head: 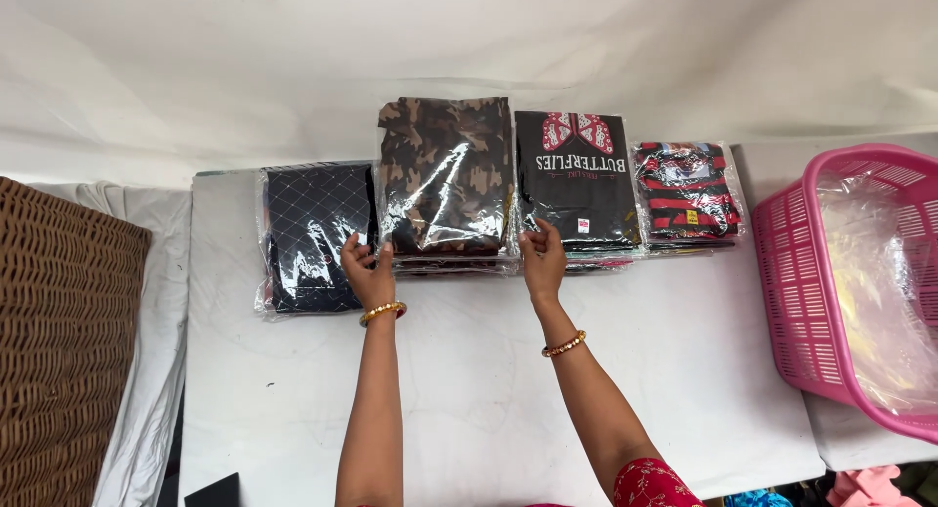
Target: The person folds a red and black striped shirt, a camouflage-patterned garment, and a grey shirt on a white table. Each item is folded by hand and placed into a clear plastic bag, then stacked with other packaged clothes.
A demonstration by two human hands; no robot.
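My left hand [367,269] and right hand [543,260] pinch the camouflage packet [446,175], already in its row between two other packets, maybe not quite straight.

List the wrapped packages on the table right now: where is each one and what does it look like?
Navy packet: far left, flat, clear wrap, diamond pattern; left hand at its edge.
Camouflage packet: centre, top of a stack, brown and black, both hands on its near corners, right hand.
Black printed packet: right of centre, red-and-white design.
Striped packet: far right, red and black.
Pink basket: right edge, clear plastic inside.
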